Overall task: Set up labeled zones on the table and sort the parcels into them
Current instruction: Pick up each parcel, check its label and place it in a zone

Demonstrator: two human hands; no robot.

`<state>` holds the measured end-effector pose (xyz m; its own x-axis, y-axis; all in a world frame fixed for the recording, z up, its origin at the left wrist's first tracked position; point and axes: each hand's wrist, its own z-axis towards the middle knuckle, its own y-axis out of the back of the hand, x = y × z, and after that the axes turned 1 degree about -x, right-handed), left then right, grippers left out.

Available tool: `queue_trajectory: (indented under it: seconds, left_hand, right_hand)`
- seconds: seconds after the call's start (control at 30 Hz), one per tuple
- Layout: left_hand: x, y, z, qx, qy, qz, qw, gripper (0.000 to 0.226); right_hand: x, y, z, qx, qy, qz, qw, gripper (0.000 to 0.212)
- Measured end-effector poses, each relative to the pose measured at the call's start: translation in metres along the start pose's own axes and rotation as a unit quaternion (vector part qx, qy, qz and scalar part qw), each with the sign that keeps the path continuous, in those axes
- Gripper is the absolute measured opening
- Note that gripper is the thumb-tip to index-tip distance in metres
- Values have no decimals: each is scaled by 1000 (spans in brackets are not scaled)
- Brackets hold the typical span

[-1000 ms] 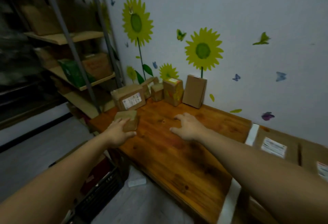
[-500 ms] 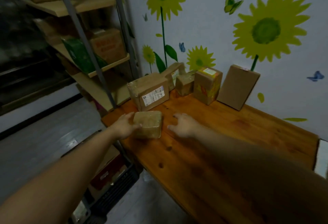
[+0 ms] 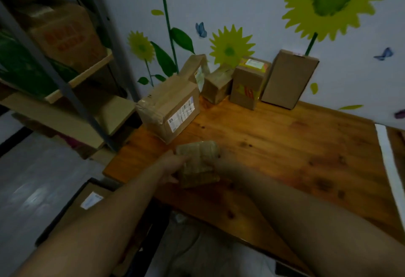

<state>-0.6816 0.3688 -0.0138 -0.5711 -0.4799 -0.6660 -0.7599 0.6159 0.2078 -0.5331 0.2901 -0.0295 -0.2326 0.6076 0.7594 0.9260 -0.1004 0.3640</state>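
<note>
Both hands meet at a small taped parcel near the left front corner of the wooden desk. The left hand grips the parcel's left side, with its fingers wrapped over the top left edge. The right hand is mostly hidden behind the parcel's right side; it appears to press against it, but I cannot tell how its fingers are set. Whether the parcel rests on the desk or is lifted just clear of it is not plain.

Behind it, at the desk's far left corner, a bigger box with a white shipping label sits. Along the wall stand more parcels: a small brown box, a box with yellow and red print, and a tall plain box leaning against the wall. A strip of white tape runs across the desk on the right. Shelves with cartons stand to the left, and sunflower stickers cover the wall.
</note>
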Motion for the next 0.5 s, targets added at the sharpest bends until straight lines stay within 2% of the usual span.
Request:
queue_trajectory:
  seconds: [0.03,0.1,0.17,0.23,0.37,0.43,0.5]
  left_hand:
    - [-3,-6,2,18,-1,13,1000,47]
    - [-9,-24,5,52,-6,32,998,38]
    - [-16,-50,4,86,-12,48,995,34]
    - [-22,-78,-1,111,-24,64,991,34]
    - [-36,-142,-17,134,-67,41,988,24]
    - [-46,-172,-34,128,-82,11,988,31]
    - [-57,-198,-50,107,-93,9,990,38]
  right_hand:
    - [-3,5,-4,-26,-21,6,999,16]
    - [-18,23,-11,-65,-60,28,996,38]
    - [-31,46,-30,-48,-88,13,995,34]
    - [-45,69,-49,-63,-111,27,991,41]
    - [-81,105,-88,-198,-100,144,965,62]
    - [-97,127,-107,-247,-99,197,944,82]
    - [-103,152,-132,-289,-102,226,925,83]
